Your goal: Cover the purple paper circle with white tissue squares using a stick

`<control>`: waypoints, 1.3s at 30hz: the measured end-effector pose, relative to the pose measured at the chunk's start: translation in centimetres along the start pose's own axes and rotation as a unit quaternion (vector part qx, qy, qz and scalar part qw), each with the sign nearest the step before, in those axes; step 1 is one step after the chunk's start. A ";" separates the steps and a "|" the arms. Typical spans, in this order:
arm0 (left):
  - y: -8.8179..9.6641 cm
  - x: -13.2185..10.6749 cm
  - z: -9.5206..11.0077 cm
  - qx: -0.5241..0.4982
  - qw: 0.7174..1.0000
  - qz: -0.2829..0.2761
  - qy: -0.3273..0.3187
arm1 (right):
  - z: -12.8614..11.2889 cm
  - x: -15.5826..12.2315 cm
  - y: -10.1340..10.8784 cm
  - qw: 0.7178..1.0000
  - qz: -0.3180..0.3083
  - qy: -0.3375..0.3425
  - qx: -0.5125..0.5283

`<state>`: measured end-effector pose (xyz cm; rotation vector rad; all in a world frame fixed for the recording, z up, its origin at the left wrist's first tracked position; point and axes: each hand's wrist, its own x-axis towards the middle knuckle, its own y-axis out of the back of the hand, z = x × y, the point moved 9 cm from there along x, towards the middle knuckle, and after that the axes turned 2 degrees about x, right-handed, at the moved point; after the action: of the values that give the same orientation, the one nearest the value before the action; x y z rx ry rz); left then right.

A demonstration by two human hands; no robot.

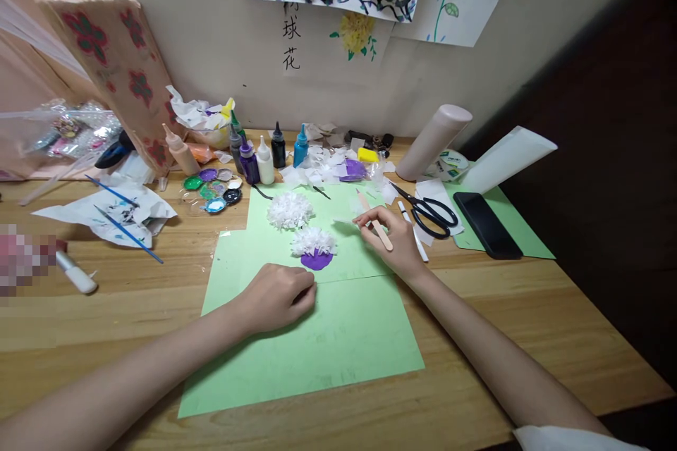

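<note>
My left hand (278, 298) rests in a loose fist on the green paper sheet (338, 338), just below a purple paper disc (316, 260) half covered with white tissue tufts (313, 240). A second, fuller white tuft cluster (289, 211) lies farther back on the sheet. My right hand (391, 239) holds a pencil (374, 220) and pinches a small scrap of white tissue (346, 220) at its tip, to the right of the tufts.
Black scissors (431, 213), a white pen, a black phone (486, 225) and a pink cylinder (434, 141) lie to the right. Ink bottles (264, 153), a paint palette (214, 187), tissue scraps (328, 165) and brushes (127, 231) fill the back and left.
</note>
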<state>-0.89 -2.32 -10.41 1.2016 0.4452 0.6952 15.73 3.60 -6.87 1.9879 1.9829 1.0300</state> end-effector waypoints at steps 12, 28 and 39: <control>0.2 0.0 0.2 0.005 1.000 0.003 -0.006 | -0.4 -0.1 -1.0 0.999 -0.047 0.018 0.006; 0.4 0.1 0.4 0.007 1.000 0.001 -0.011 | 0.9 -0.2 -0.5 0.997 0.047 -0.022 0.060; 0.3 0.0 0.5 0.013 1.000 0.006 -0.019 | -1.8 -0.2 -0.5 0.956 -0.004 -0.040 0.292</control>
<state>-0.66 -2.61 -9.93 1.2417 0.4158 0.6781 14.30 2.85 -5.86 2.2286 2.4468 0.3640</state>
